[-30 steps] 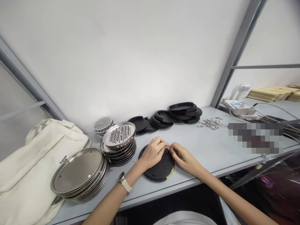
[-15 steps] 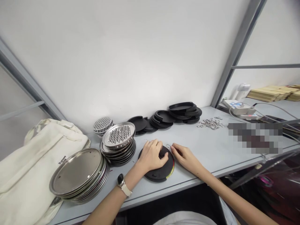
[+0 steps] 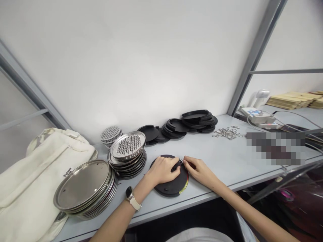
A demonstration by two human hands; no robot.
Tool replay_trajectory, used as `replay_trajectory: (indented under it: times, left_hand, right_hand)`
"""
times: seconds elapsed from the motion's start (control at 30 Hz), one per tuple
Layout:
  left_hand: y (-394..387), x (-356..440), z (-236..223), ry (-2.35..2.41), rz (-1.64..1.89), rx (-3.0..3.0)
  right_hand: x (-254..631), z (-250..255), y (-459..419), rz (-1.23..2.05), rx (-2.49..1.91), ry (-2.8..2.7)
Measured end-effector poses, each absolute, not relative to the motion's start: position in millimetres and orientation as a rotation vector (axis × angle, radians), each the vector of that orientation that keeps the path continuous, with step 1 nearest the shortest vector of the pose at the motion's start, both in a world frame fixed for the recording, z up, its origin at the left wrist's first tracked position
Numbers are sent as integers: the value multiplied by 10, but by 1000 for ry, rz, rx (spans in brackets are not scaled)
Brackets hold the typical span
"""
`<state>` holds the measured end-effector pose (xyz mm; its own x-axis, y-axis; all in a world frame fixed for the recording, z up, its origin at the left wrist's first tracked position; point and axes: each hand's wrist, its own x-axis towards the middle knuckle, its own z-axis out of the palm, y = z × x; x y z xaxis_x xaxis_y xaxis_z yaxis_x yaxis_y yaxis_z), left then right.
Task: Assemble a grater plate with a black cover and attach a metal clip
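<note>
A black round disc [image 3: 171, 187], with a curved yellow and red strip showing along its right edge, lies on the table in front of me. My left hand [image 3: 161, 170] rests on it and grips it, fingers bent over its far part and thumb pointing right. At the disc's upper right edge, my right hand [image 3: 198, 170] pinches a small metal wire clip [image 3: 181, 161] between thumb and forefinger. The clip touches or nearly touches the disc. My fingers partly hide it, so its exact seating cannot be made out.
Black discs [image 3: 178, 125] are heaped along the wall. Metal wire clips [image 3: 228, 133] lie scattered at the right. On the left are round metal grater plates [image 3: 129, 146], a stack of flat metal discs [image 3: 83, 181] and a cream bag [image 3: 47, 174]. A power strip [image 3: 257, 115] has trailing cables.
My right hand first drew the wire clip off to the right of the disc, then brought it back to the disc's edge. My left hand's fingers lifted from the clip and settled on the disc.
</note>
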<state>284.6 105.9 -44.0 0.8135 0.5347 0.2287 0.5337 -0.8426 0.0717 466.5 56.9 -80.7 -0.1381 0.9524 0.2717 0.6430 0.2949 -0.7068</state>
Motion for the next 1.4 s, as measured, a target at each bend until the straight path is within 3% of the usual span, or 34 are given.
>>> replay_trajectory:
  times: [0.5, 1.4]
  left_hand:
    - [1045, 2849, -433, 889, 370, 2987]
    - [1047, 2865, -434, 989, 345, 2933]
  right_hand:
    - [4659, -813, 579, 442, -1487, -1931]
    - [4665, -840, 557, 586, -1440, -1893]
